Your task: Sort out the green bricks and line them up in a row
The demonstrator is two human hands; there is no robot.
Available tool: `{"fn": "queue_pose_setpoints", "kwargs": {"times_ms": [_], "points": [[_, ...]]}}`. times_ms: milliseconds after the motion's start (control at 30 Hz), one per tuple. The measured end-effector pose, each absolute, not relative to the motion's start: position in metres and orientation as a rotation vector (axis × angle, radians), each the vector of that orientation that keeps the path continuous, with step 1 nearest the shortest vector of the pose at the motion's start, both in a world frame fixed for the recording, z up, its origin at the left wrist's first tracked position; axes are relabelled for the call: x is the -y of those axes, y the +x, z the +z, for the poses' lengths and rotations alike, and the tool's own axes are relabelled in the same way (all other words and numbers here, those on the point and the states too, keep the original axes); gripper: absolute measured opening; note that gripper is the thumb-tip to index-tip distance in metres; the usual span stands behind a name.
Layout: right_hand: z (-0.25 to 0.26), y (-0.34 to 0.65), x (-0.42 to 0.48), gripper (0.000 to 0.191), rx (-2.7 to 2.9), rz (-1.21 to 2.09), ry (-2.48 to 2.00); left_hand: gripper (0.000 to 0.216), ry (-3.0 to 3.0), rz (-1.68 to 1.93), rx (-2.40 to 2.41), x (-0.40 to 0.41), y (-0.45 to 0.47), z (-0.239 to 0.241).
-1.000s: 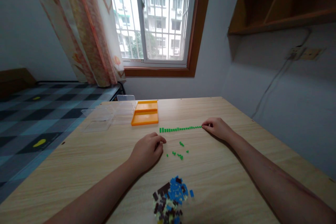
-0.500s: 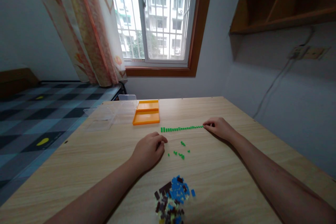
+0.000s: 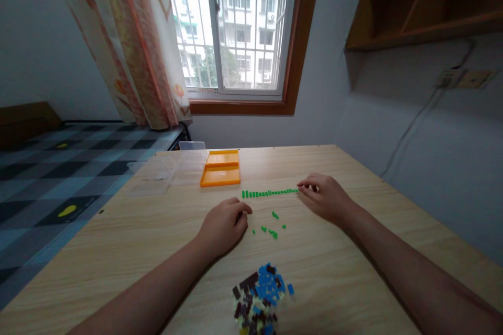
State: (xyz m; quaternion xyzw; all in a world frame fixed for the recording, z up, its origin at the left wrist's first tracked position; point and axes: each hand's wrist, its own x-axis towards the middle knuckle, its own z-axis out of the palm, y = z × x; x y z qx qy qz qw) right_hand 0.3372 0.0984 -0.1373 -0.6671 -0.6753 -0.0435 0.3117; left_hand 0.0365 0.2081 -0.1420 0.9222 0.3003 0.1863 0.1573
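Note:
A row of small green bricks (image 3: 269, 193) lies across the wooden table (image 3: 353, 282). My right hand (image 3: 324, 198) rests at the row's right end, fingers curled with the tips touching the last bricks. My left hand (image 3: 223, 225) lies on the table in a loose fist, just below the row's left end; what is inside it, if anything, is hidden. Several loose green bricks (image 3: 271, 230) lie scattered between the two hands. A heap of blue, dark brown and cream bricks (image 3: 258, 298) sits near the table's front edge.
An orange tray (image 3: 220, 167) lies at the back of the table beside a clear plastic box (image 3: 165, 172). A window with a curtain is behind the table, a wooden shelf hangs at the upper right, and a bed with a checked cover stands to the left.
My right hand has shifted slightly left and nearer along the right end of the green row. My left hand has stayed in place.

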Motion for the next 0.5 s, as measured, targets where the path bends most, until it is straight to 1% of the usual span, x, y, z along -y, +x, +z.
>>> {"fn": "queue_pose_setpoints", "kwargs": {"times_ms": [100,200,500], "points": [[-0.131,0.299,-0.092,0.019,1.962,-0.022,-1.611,0.024,2.647,0.521,-0.855,-0.208,0.037,-0.142],[-0.133,0.276,-0.092,0.019,2.105,-0.017,-1.526,0.024,2.649,0.521,-0.874,-0.207,0.037,-0.141],[-0.144,0.277,-0.107,0.019,2.225,-0.007,-1.543,0.024,2.664,0.535,-0.850,-0.206,0.037,-0.142]]}}
